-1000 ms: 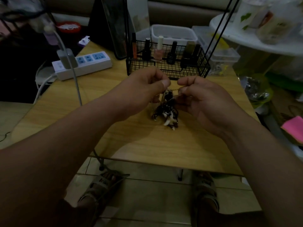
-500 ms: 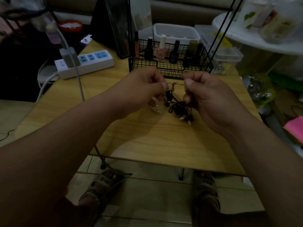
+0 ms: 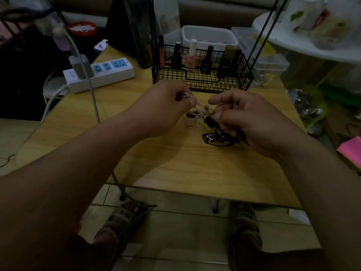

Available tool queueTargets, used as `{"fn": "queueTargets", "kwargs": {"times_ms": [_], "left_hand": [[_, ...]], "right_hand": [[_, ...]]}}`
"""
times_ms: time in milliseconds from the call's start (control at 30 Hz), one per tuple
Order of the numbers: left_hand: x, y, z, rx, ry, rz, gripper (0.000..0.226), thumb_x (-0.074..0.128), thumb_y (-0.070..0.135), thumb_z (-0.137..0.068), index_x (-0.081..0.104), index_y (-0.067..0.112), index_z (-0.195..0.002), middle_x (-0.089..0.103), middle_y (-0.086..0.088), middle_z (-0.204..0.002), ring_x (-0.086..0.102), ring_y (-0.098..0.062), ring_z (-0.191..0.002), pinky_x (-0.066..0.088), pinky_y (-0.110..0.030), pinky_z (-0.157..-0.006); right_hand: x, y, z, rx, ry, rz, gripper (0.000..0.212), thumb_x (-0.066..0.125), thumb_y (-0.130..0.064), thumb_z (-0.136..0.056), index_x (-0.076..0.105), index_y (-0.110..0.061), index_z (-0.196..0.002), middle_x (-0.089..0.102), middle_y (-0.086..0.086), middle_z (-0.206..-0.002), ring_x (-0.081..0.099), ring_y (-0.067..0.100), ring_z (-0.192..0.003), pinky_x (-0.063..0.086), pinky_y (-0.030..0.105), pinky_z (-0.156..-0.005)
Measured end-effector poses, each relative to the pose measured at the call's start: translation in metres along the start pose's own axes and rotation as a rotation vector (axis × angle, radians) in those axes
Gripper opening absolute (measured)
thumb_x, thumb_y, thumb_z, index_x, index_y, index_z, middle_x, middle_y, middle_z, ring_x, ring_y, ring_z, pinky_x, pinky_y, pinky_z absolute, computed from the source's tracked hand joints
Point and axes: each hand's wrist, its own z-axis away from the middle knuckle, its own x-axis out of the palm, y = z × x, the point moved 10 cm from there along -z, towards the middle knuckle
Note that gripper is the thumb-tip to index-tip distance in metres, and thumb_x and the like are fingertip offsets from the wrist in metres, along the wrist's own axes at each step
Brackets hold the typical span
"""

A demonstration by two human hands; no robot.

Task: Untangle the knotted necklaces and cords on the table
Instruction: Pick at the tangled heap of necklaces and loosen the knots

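Separation of chain from cord, judged as the step in hand. Pinching a pale chain [image 3: 198, 103] in the curled fingers of the left hand [image 3: 166, 108], raised just above the surface [image 3: 175, 163]. Nipping the knotted end between thumb and forefinger of the right hand [image 3: 252, 122]. Trailing down from there into a dark cord clump [image 3: 218, 137] with beads, lying on the surface just under the right hand. Next, probably: slackening the pull, finding where chain crosses cord, feeding the loop through gently. Too dim to count strands.
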Motion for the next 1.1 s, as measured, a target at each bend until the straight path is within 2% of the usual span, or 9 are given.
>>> {"fn": "queueTargets", "kwargs": {"times_ms": [233, 300, 400, 533, 700, 800, 900, 1000, 1100], "left_hand": [[-0.002, -0.012, -0.005, -0.210, -0.025, 0.561, 0.018, 0.052, 0.014, -0.104, 0.062, 0.007, -0.091, 0.071, -0.005, -0.085, 0.075, -0.022, -0.094, 0.063, -0.038, -0.089], [-0.004, -0.015, -0.004, -0.258, -0.028, 0.757, 0.022, 0.049, 0.018, -0.103, 0.054, 0.013, -0.082, 0.059, -0.003, -0.070, 0.072, -0.026, -0.080, 0.062, -0.037, -0.086], [-0.007, -0.020, -0.002, -0.302, -0.026, 0.913, 0.027, 0.048, 0.024, -0.103, 0.048, 0.020, -0.077, 0.032, 0.003, -0.062, 0.042, -0.014, -0.055, 0.056, -0.031, -0.069], [-0.012, -0.022, -0.002, -0.295, 0.003, 0.934, 0.033, 0.048, 0.031, -0.106, 0.047, 0.023, -0.074, 0.030, 0.005, -0.062, 0.030, -0.011, -0.054, 0.041, -0.026, -0.055], [-0.023, -0.026, -0.005, -0.248, 0.169, 0.939, 0.034, 0.054, 0.035, -0.105, 0.052, 0.020, -0.074, 0.059, 0.004, -0.072, 0.064, -0.015, -0.076, 0.057, -0.032, -0.076], [-0.019, -0.026, -0.004, -0.265, 0.174, 1.015, 0.036, 0.049, 0.033, -0.108, 0.054, 0.016, -0.076, 0.075, -0.004, -0.090, 0.077, -0.021, -0.094, 0.063, -0.035, -0.083], [-0.010, -0.023, -0.005, -0.266, 0.094, 1.067, 0.034, 0.045, 0.033, -0.110, 0.056, 0.015, -0.083, 0.068, -0.004, -0.081, 0.070, -0.019, -0.075, 0.063, -0.038, -0.083], [-0.005, -0.021, -0.007, -0.245, 0.056, 1.018, 0.027, 0.047, 0.031, -0.110, 0.063, 0.014, -0.096, 0.060, -0.001, -0.080, 0.051, -0.010, -0.062, 0.053, -0.028, -0.063], [-0.006, -0.011, -0.007, -0.156, 0.022, 0.632, 0.014, 0.058, 0.019, -0.103, 0.069, 0.012, -0.107, 0.063, 0.000, -0.088, 0.050, -0.008, -0.064, 0.041, -0.021, -0.053]], "right_hand": [[-0.001, 0.000, 0.002, -0.027, -0.017, 0.254, 0.028, 0.078, -0.010, -0.089, 0.074, -0.026, -0.111, 0.075, -0.001, -0.103, 0.072, 0.010, -0.090, 0.057, 0.022, -0.073], [-0.003, 0.004, 0.001, -0.024, -0.015, 0.307, 0.027, 0.080, -0.012, -0.088, 0.074, -0.030, -0.107, 0.075, -0.003, -0.101, 0.072, 0.011, -0.090, 0.058, 0.028, -0.077], [-0.006, 0.007, 0.000, -0.028, -0.001, 0.421, 0.026, 0.077, -0.013, -0.091, 0.074, -0.031, -0.109, 0.073, -0.008, -0.096, 0.069, 0.001, -0.080, 0.049, 0.018, -0.068], [-0.010, 0.008, 0.000, -0.031, 0.010, 0.495, 0.023, 0.076, -0.017, -0.093, 0.073, -0.033, -0.109, 0.070, -0.011, -0.097, 0.065, 0.000, -0.078, 0.048, 0.014, -0.062], [-0.009, 0.010, 0.000, -0.011, -0.008, 0.511, 0.024, 0.079, -0.019, -0.090, 0.072, -0.033, -0.109, 0.071, -0.010, -0.098, 0.068, 0.008, -0.086, 0.054, 0.028, -0.073], [-0.011, 0.007, 0.003, -0.028, -0.015, 0.455, 0.016, 0.079, -0.021, -0.091, 0.074, -0.034, -0.099, 0.072, -0.009, -0.091, 0.068, 0.002, -0.079, 0.053, 0.020, -0.067], [-0.006, 0.001, 0.006, -0.041, -0.068, 0.331, 0.015, 0.077, -0.018, -0.091, 0.076, -0.031, -0.100, 0.076, -0.005, -0.091, 0.071, 0.004, -0.081, 0.054, 0.015, -0.067], [0.002, -0.005, 0.009, -0.072, -0.141, 0.241, 0.018, 0.074, -0.011, -0.093, 0.075, -0.024, -0.105, 0.077, 0.002, -0.094, 0.071, 0.008, -0.084, 0.054, 0.016, -0.070], [0.005, -0.010, 0.011, -0.121, -0.149, 0.274, 0.017, 0.073, -0.011, -0.093, 0.075, -0.024, -0.104, 0.076, 0.001, -0.093, 0.071, 0.009, -0.085, 0.054, 0.016, -0.070]]}}
